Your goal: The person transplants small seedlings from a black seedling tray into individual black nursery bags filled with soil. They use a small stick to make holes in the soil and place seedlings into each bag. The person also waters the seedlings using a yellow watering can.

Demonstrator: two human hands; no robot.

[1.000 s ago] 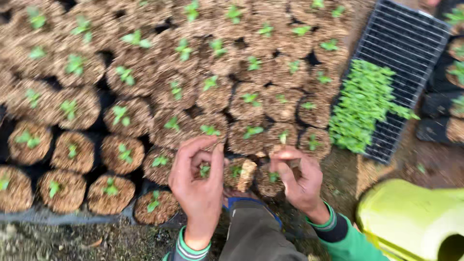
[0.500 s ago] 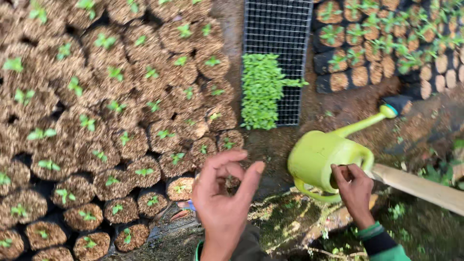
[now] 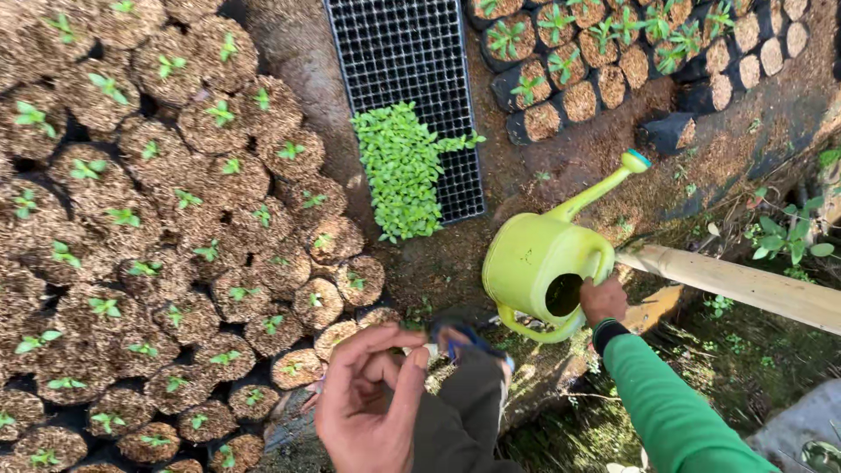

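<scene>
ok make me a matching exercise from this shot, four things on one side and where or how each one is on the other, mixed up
Things:
1. watering can
2. black seedling tray
3. right hand
4. left hand

Places or states:
A. empty, fingers loosely curled, low in the middle of the view
B. lime green, standing on bare soil, spout pointing up and to the right
C. gripping the can's handle, at the end of a green sleeve
D. flat on the ground, small green seedlings crowded at its near end

Pairs: 1-B, 2-D, 3-C, 4-A
</scene>
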